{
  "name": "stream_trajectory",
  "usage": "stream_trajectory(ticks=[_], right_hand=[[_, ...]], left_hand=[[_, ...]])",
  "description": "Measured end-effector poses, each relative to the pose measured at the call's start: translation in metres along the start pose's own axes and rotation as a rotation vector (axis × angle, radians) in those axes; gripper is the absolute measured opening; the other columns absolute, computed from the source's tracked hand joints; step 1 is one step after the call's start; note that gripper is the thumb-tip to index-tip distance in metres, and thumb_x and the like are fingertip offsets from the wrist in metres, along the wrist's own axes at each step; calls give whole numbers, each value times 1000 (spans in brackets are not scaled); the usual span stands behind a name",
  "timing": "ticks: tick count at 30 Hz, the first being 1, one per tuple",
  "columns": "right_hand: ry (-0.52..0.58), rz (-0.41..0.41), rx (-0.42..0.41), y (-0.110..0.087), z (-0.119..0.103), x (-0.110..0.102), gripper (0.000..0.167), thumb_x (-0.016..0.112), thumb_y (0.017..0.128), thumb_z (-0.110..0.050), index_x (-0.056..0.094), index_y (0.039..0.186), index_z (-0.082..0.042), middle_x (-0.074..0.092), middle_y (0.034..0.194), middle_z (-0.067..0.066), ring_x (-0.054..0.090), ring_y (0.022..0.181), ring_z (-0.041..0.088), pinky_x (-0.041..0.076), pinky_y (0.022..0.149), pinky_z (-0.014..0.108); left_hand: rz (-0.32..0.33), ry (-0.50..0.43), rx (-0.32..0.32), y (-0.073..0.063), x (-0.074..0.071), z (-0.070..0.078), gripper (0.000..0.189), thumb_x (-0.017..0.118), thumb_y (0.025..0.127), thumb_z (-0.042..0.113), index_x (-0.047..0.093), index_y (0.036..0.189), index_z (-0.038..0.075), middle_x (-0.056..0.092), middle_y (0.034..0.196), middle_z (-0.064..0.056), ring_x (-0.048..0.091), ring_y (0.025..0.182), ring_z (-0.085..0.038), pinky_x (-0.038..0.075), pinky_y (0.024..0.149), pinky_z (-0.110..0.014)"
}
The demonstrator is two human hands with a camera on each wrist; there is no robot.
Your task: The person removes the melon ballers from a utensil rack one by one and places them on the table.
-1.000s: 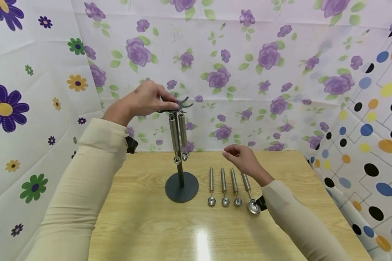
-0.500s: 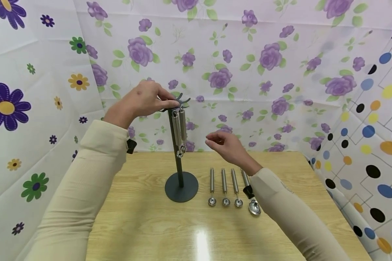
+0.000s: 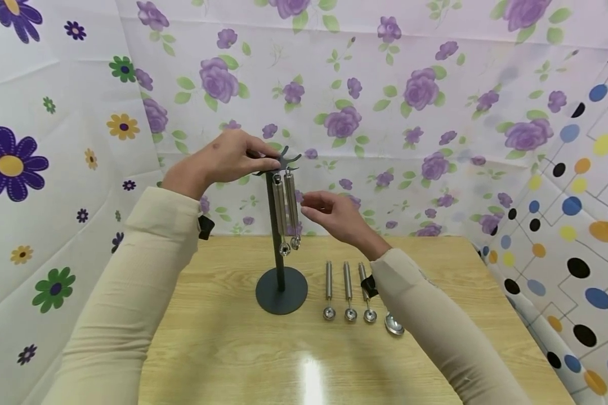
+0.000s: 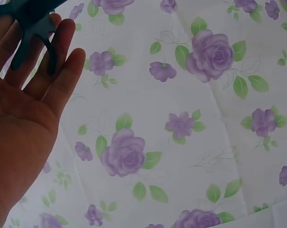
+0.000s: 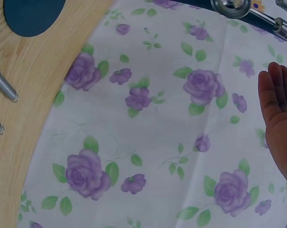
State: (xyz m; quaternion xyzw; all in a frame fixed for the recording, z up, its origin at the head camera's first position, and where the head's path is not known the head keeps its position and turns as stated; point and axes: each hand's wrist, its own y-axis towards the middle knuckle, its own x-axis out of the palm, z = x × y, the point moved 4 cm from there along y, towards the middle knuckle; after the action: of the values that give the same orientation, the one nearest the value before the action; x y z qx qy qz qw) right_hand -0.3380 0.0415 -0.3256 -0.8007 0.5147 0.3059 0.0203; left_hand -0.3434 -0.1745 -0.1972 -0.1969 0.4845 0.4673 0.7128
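Observation:
My left hand [image 3: 233, 154] pinches the hooked top of a black utensil stand [image 3: 277, 242] between thumb and fingers; in the left wrist view the dark hooks [image 4: 50, 54] lie across that hand's fingers. Two steel-handled utensils with small round scoop heads, a front one [image 3: 281, 211] and a rear one [image 3: 291, 197], hang from hooks on the right side. Just right of them is my right hand [image 3: 336, 216], fingers slightly bent and holding nothing. A small gap seems to separate its fingertips from the rear handle. In the right wrist view its fingers [image 5: 278, 90] look fairly straight.
On the wooden table [image 3: 223, 349], three small scoops, a left one [image 3: 329, 287], a middle one [image 3: 348, 284] and a right one [image 3: 369, 315], lie in a row. Beside them is a larger spoon [image 3: 394, 324], its handle behind my right sleeve. Patterned cloth [image 3: 360, 112] encloses the table.
My right hand has moved left, from above the lying utensils to beside the hanging ones. The hanging utensils have swung and shifted slightly right. My left hand has kept its pinch on the stand.

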Motion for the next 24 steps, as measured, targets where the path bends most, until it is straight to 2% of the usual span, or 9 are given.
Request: stream_trajectory(ticks=[8, 19, 24], right_hand=[[96, -31, -103, 12, -14, 15, 39, 62, 102, -20, 59, 139, -7, 63, 133, 8, 62, 118, 21, 48, 98, 37], [116, -16, -140, 18, -18, 26, 30, 61, 101, -11, 64, 130, -3, 70, 115, 9, 67, 102, 20, 52, 93, 36], [126, 2, -139, 17, -19, 25, 29, 62, 101, -10, 65, 128, -3, 70, 114, 10, 68, 99, 21, 53, 89, 38]], left_hand=[[31, -62, -27, 0, 2, -4, 32, 69, 97, 29, 73, 124, 13, 66, 129, -11, 64, 110, -24, 49, 89, -44], [57, -95, -38, -1, 3, -6, 31, 69, 97, 29, 74, 124, 13, 66, 129, -10, 65, 105, -23, 50, 87, -43], [56, -95, -44, -2, 3, -6, 32, 69, 97, 30, 73, 124, 14, 66, 129, -10, 64, 104, -23, 49, 85, -43]])
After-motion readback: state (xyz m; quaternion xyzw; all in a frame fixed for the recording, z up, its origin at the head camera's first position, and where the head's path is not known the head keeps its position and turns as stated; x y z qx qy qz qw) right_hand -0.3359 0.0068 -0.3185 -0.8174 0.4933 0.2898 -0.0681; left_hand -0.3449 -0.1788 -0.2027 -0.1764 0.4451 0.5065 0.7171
